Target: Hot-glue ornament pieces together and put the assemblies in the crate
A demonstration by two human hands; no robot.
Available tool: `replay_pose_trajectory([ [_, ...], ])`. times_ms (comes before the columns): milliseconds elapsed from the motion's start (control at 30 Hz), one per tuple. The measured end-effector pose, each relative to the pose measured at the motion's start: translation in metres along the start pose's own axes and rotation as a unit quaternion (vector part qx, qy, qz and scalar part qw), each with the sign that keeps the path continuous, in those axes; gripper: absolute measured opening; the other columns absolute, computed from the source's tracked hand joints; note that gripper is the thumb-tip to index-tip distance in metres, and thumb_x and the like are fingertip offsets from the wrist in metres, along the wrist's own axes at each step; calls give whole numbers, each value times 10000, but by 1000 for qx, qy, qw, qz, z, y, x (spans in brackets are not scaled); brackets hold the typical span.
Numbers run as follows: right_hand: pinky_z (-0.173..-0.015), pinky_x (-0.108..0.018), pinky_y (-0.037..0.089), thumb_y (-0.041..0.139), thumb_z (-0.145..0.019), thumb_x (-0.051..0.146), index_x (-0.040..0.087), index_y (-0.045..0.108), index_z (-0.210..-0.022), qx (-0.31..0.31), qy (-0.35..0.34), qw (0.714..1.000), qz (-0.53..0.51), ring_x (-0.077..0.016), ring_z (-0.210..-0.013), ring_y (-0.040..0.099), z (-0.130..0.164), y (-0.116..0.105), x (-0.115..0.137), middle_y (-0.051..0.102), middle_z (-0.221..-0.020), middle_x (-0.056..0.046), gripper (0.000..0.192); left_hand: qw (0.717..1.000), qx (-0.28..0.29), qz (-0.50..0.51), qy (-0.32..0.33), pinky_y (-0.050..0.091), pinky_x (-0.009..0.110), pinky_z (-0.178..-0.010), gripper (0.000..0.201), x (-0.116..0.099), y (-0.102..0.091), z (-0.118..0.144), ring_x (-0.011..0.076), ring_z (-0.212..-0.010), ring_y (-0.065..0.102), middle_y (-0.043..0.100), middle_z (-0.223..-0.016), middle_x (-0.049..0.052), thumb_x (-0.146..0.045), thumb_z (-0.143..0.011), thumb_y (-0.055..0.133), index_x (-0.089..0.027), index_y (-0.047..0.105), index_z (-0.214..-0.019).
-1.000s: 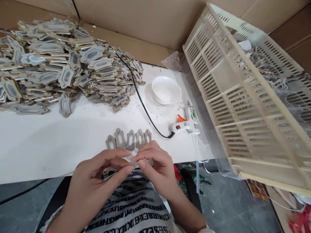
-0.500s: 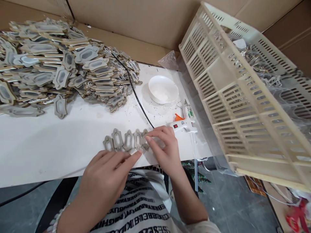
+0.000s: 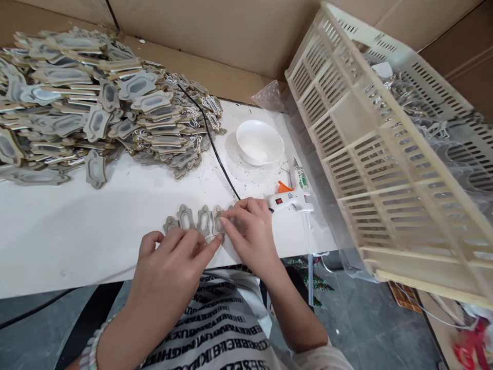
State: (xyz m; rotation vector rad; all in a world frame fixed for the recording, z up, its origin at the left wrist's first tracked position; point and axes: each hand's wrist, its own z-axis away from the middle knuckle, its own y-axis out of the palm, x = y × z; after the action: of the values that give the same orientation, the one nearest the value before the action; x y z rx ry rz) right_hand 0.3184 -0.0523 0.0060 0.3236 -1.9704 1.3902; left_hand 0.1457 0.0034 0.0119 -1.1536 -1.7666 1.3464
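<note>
A short row of grey-brown ornate frame pieces (image 3: 191,219) lies side by side near the front edge of the white table (image 3: 77,226). My left hand (image 3: 169,267) rests with its fingers spread on the near ends of these pieces. My right hand (image 3: 248,231) presses its fingertips on the rightmost piece of the row, covering it. Whether a small clear piece is under the fingers cannot be seen. Just right of my right hand, a white glue gun (image 3: 290,200) lies on the table.
A big heap of the same frame pieces (image 3: 88,108) fills the table's far left. A black cord (image 3: 215,149) runs from the heap side to the glue gun. A white bowl (image 3: 260,142) stands behind it. A cream slatted plastic crate (image 3: 385,149) leans at the right.
Both hands held a small clear piece above the table edge a second ago. They have since moved forward and down onto the row of frame pieces.
</note>
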Motion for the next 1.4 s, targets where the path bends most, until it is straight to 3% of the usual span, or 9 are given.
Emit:
replay_pose_trajectory([
  [433, -803, -387, 413, 773, -837, 279, 223, 731, -938, -57, -44, 995, 63, -241, -893, 544, 2, 8, -9, 652, -909, -47, 123, 1000, -9, 21, 1, 318, 418, -742, 444, 1, 1, -1, 246, -765, 601, 684, -815, 11, 16, -882, 427, -265, 657, -1138],
  [600, -807, -384, 438, 652, -925, 234, 207, 708, -935, -105, -59, 993, -1, -219, -869, 570, 8, -1, -6, 665, -891, -49, 63, 977, -92, 185, -51, 428, 355, -730, 314, -1, 0, -1, 164, -723, 649, 725, -858, -21, -84, -962, 493, -260, 622, -1188],
  [667, -791, -365, 460, 617, -943, 207, 221, 700, -920, -80, -77, 990, -82, -200, -858, 597, 11, -9, -3, 684, -872, -33, 88, 949, -109, 280, -95, 501, 282, -654, 236, -2, -1, -1, 137, -698, 679, 739, -875, -32, -195, -976, 551, -268, 616, -1190],
  [800, -741, -316, 489, 660, -919, 187, 231, 705, -901, 34, -112, 963, -244, -160, -786, 635, 19, -20, 0, 729, -814, 3, 65, 893, -117, 382, -208, 510, 165, -429, 203, -8, 2, 0, 131, -668, 734, 758, -837, -58, -382, -940, 626, -288, 619, -1120],
  [967, -703, -287, 475, 706, -882, 187, 234, 733, -856, 90, -34, 941, -326, -137, -727, 621, 22, -23, -5, 718, -754, 16, 60, 866, -136, 425, -224, 593, 151, -517, 180, -14, 11, 2, 143, -642, 744, 751, -750, -75, -401, -905, 670, -287, 616, -1033],
  [1100, -618, -269, 448, 710, -878, 277, 229, 735, -842, 143, 36, 899, -412, -129, -662, 582, 21, -22, -10, 671, -729, 18, 65, 850, -147, 460, -209, 631, 175, -607, 200, -18, 14, 2, 153, -674, 752, 760, -781, -65, -354, -889, 705, -271, 601, -1039],
  [1167, -569, -258, 417, 694, -886, 290, 223, 725, -840, 165, 46, 891, -421, -121, -616, 544, 20, -24, -11, 642, -711, 23, 87, 858, -159, 448, -197, 641, 186, -661, 149, -20, 13, 1, 153, -739, 760, 750, -789, -61, -346, -903, 692, -262, 606, -992],
  [1233, -571, -257, 404, 670, -904, 274, 222, 708, -826, 162, 22, 911, -378, -121, -612, 519, 19, -27, -11, 616, -693, 31, 101, 881, -167, 407, -171, 639, 195, -711, 88, -20, 12, -3, 151, -817, 759, 736, -788, -57, -331, -933, 654, -254, 615, -952],
  [1400, -754, -307, 418, 550, -966, 166, 219, 620, -850, 9, -37, 988, -149, -159, -783, 539, 10, -35, -15, 648, -798, 13, 145, 955, -173, 239, -21, 557, 333, -935, 65, -15, 15, -15, 162, -857, 718, 742, -941, 6, -163, -916, 660, -198, 647, -970],
])
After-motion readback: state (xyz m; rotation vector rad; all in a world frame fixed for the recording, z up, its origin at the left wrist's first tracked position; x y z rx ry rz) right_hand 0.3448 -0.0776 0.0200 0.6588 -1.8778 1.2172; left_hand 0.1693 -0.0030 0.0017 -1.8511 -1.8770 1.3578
